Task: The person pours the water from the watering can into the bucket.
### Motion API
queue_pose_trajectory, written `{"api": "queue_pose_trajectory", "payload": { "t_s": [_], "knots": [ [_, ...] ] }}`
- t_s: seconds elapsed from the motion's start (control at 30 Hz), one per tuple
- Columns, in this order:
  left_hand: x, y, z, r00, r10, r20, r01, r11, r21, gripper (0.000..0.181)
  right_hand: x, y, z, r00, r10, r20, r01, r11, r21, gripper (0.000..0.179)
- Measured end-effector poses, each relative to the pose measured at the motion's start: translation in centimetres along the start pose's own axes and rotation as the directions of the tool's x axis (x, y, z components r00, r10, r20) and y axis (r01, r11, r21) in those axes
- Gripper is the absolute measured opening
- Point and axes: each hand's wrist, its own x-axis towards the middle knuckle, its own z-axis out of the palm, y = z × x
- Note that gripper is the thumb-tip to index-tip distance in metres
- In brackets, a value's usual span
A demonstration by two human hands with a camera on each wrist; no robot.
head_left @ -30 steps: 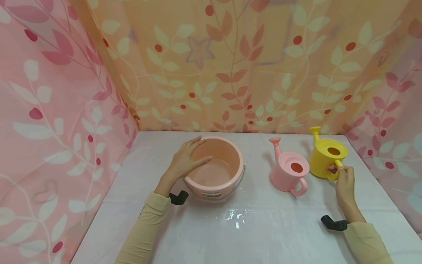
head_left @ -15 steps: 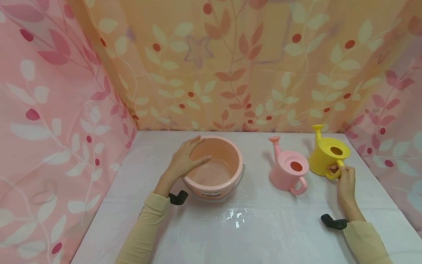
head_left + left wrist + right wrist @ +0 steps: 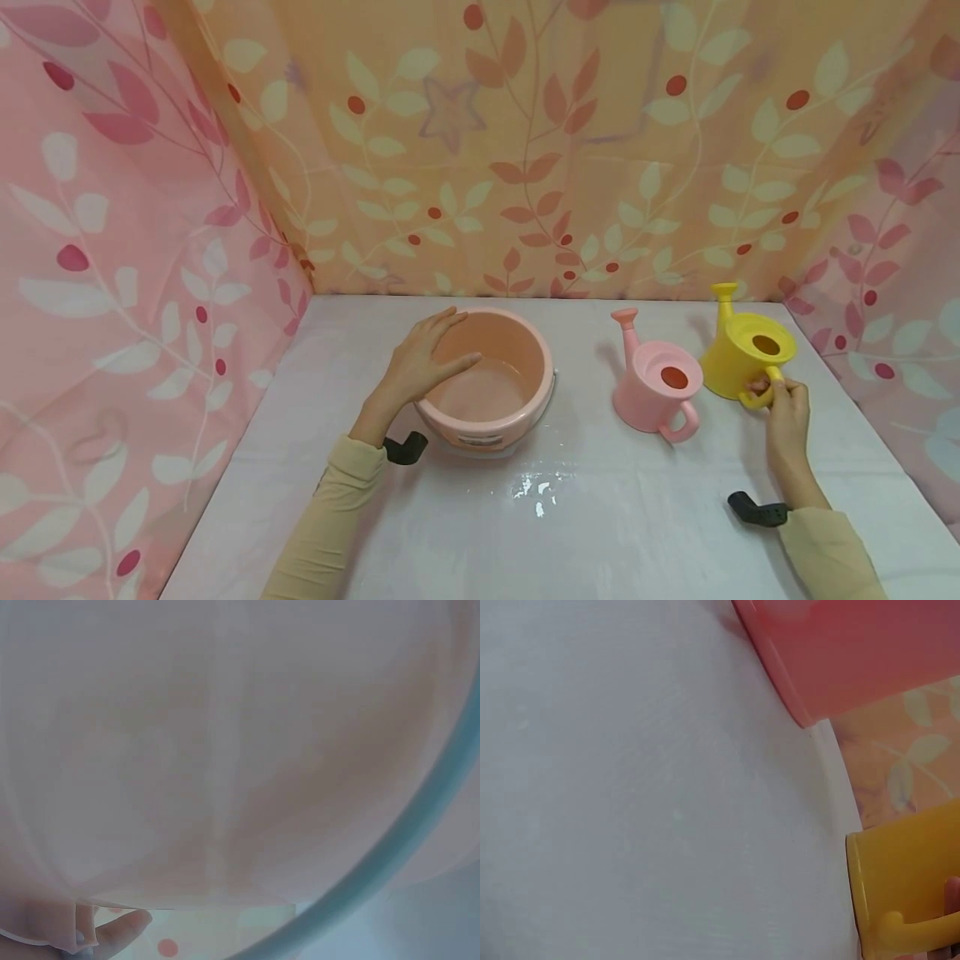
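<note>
My left hand [image 3: 420, 362] rests on the left rim of a pale pink bucket [image 3: 487, 432], its thumb stretched over the opening and its fingers extended along the far rim. In the left wrist view, the bucket's wall [image 3: 165, 772] fills most of the picture, with fingertips [image 3: 127, 930] at the lower left. At the right, my right hand [image 3: 787, 417] pinches the handle of a yellow watering can [image 3: 723, 362], which stands upright. Its base and handle also show in the right wrist view. A pink watering can [image 3: 637, 400] stands between the bucket and the yellow can.
The bucket's curved bail [image 3: 420, 825] hangs at its side. A white-covered table [image 3: 600, 533] carries everything, with wet-looking shiny spots [image 3: 536, 492] in front of the bucket. Patterned cloth [image 3: 525, 150] rises behind and at both sides.
Between the first and second frames the yellow watering can shifted slightly right, with my right hand on its handle. Since then it has stayed put. The left hand and bucket keep their place.
</note>
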Motion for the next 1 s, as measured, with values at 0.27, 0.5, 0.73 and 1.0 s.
{"api": "queue_pose_trajectory", "payload": {
  "t_s": [0.27, 0.5, 0.73, 1.0],
  "knots": [
    [0.0, 0.0, 0.0, 1.0, -0.006, 0.004, 0.006, 1.0, -0.013, 0.072, -0.5, 0.1, -0.3, 1.0, -0.017, -0.012, 0.014, 0.971, -0.237, 0.01],
    [0.0, 0.0, -0.1, 1.0, 0.008, -0.003, -0.008, 1.0, -0.004, 0.072, -0.4, 0.1, -1.1, 0.998, -0.058, -0.014, 0.049, 0.926, -0.374, 0.018],
    [0.0, 0.1, -0.1, 1.0, -0.001, 0.001, 0.002, 1.0, -0.022, 0.071, -0.5, 0.0, -1.8, 0.992, -0.123, 0.014, 0.116, 0.885, -0.45, 0.031],
    [-0.1, 0.1, -0.1, 1.0, -0.006, 0.001, 0.006, 1.0, -0.024, 0.072, 0.6, 1.7, -3.3, 0.978, -0.204, -0.04, 0.16, 0.862, -0.481, 0.036]
  ]
}}
